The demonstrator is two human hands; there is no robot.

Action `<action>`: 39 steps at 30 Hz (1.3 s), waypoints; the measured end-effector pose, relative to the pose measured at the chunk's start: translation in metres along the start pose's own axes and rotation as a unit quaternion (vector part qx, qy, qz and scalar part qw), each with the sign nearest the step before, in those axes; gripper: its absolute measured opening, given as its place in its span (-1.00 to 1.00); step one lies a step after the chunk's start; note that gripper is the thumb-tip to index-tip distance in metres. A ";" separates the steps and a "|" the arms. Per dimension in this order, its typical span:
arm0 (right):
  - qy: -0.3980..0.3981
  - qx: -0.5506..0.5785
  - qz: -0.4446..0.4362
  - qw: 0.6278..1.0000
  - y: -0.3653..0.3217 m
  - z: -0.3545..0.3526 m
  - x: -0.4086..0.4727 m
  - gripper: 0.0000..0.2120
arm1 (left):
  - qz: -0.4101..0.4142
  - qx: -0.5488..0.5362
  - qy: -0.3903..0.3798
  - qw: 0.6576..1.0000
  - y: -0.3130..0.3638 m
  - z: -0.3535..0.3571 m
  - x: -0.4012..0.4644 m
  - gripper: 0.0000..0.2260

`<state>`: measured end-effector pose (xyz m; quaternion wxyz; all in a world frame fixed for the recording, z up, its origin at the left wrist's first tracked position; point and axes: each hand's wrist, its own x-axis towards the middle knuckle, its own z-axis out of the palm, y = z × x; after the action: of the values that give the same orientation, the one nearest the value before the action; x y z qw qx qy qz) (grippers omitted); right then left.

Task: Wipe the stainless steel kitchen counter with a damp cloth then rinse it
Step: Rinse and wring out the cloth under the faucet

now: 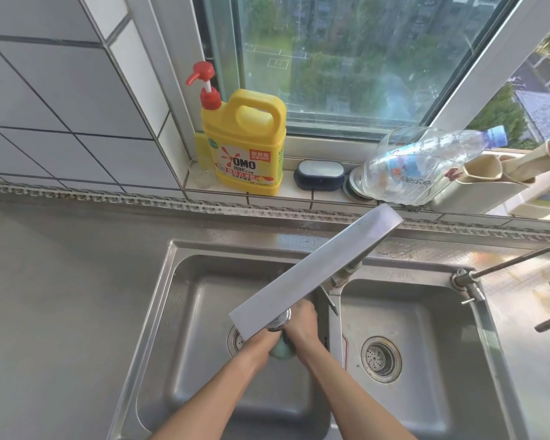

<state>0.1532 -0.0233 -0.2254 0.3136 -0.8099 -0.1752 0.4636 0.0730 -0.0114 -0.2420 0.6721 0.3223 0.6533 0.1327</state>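
Observation:
Both my hands are over the left basin of the steel double sink (172,281), under the flat grey faucet spout (315,271). Between them is a bunched pale green cloth (281,350). My left hand (262,339) grips the cloth and is mostly hidden by the spout's end. My right hand (302,325) curls around the cloth from the right. The stainless steel counter (61,296) stretches to the left of the sink.
On the tiled sill stand a yellow detergent jug with a red pump (245,138), a dark soap dish (319,174), a clear plastic bottle lying on its side (419,163) and a beige holder (489,179). A thin second tap (467,281) rises right of the sink.

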 end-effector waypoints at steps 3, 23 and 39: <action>0.006 0.077 -0.012 0.997 0.007 0.003 -0.012 -0.70 | -0.039 -0.010 -0.045 0.998 0.008 -0.006 0.001 -0.95; 0.007 -0.002 -0.013 1.000 0.001 0.003 -0.007 -0.77 | -0.023 -0.018 -0.014 0.999 0.008 -0.003 -0.004 -0.95; -0.042 -0.036 -0.079 0.995 0.001 0.006 -0.023 -0.76 | 0.020 -0.095 0.020 0.995 0.020 -0.012 0.004 -0.75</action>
<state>0.1360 -0.0352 -0.2132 0.3121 -0.7842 -0.2682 0.4645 0.0668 0.0087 -0.2323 0.6837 0.2676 0.6444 0.2140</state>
